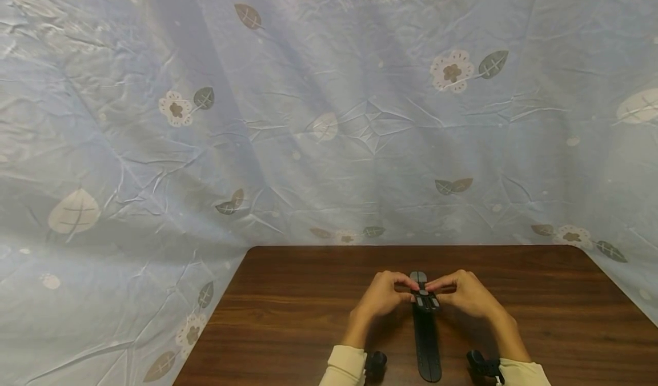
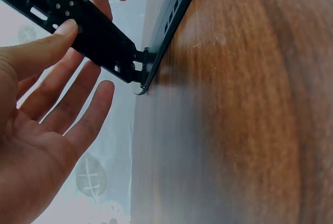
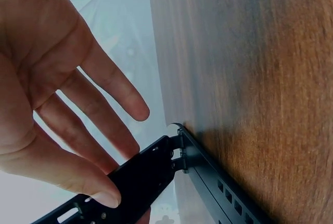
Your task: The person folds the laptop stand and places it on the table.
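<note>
A black folding metal stand is at the front middle of the table. Its long slotted base (image 1: 428, 349) lies flat on the wood, and a hinged plate (image 2: 96, 34) rises at a slant from the base's far end. My left hand (image 1: 380, 296) pinches one edge of this plate, thumb on its near face and fingers behind. From the opposite side my right hand (image 1: 469, 297) pinches the other edge in the same way, its thumb (image 3: 106, 195) pressed on the face. Small rivets and slots show on the plate. The hinge (image 3: 179, 153) joins it to the base.
The dark brown wooden table (image 1: 308, 300) has rounded far corners. Behind it and along its left hangs a pale blue-grey cloth (image 1: 329, 163) with leaf and flower prints. Black wrist-worn devices (image 1: 377, 363) sit at both cream sleeves.
</note>
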{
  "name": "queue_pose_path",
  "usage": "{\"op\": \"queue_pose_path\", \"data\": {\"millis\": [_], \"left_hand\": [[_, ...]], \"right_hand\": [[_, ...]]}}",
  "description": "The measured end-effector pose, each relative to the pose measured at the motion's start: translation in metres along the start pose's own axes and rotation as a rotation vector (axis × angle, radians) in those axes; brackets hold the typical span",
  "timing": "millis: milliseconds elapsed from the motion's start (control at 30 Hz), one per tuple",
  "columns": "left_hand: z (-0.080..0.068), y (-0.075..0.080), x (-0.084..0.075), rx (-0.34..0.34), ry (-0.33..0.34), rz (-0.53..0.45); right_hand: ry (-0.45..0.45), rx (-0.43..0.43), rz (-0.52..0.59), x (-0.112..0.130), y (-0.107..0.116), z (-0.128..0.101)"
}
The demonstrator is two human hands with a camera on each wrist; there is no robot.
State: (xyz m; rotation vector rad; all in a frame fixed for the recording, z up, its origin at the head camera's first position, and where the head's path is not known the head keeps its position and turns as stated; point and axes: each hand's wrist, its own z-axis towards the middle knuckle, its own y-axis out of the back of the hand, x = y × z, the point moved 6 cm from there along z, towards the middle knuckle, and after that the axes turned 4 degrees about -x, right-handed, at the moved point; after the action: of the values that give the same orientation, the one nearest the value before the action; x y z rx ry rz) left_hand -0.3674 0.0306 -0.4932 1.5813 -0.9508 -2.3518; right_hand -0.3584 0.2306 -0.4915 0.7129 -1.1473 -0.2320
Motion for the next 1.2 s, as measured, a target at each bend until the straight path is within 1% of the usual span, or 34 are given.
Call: {"op": "queue_pose_path", "data": {"millis": [200, 400, 500, 667, 800, 900, 1000, 1200], "left_hand": [[-0.002, 0.0, 0.001, 0.032, 0.005, 0.048], [-0.003, -0.001, 0.001, 0.06, 0.006, 0.055], [-0.003, -0.002, 0.003, 0.08, 0.025, 0.061], [-0.006, -0.006, 0.005, 0.144, 0.065, 0.073], [-0.009, -0.011, 0.006, 0.205, 0.063, 0.13], [-0.01, -0.013, 0.006, 0.23, 0.057, 0.161], [-0.011, -0.013, 0.006, 0.235, 0.068, 0.157], [-0.01, -0.012, 0.005, 0.226, 0.084, 0.157]], "right_hand": [[0.016, 0.029, -0.018, 0.0, -0.002, -0.002], [0.027, 0.061, -0.009, -0.002, -0.005, -0.003], [0.026, 0.079, -0.018, -0.002, -0.006, -0.003], [0.015, 0.101, -0.03, -0.001, -0.009, -0.004], [0.023, 0.13, -0.051, 0.0, -0.013, -0.004], [0.016, 0.167, -0.067, 0.0, -0.017, -0.005], [0.001, 0.196, -0.069, 0.0, -0.019, -0.006], [-0.018, 0.207, -0.054, 0.001, -0.019, -0.006]]}}
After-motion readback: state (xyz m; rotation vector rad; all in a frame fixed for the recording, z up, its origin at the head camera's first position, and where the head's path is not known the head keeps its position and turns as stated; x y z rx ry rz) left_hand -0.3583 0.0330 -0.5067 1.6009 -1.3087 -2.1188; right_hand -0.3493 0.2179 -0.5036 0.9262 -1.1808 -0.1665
